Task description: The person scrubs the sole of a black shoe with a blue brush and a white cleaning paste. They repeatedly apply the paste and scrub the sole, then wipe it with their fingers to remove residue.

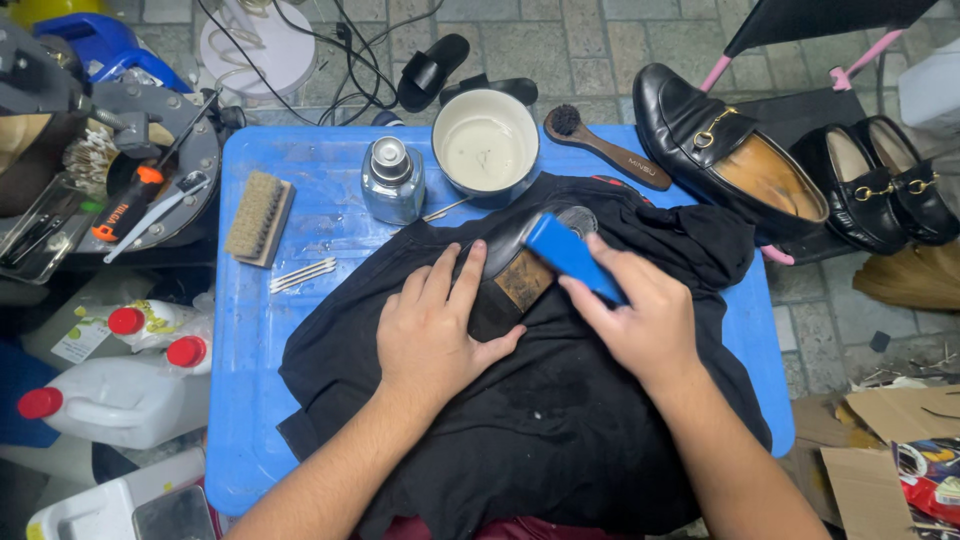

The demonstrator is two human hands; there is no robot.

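Note:
A black shoe [512,262] lies sole-up on a black cloth [560,400] spread over a blue table [310,210]. My left hand [432,322] presses flat on the shoe and cloth, fingers spread. My right hand [640,315] grips a blue-handled brush [570,255] whose end rests against the brown sole near the heel.
On the table stand a white bowl of liquid [485,148], a small glass bottle [392,180], a bristle brush [258,217], cotton swabs [302,275] and a wooden dauber brush [605,150]. Black loafers [730,150] [890,185] sit right. Jugs with red caps [110,400] stand left.

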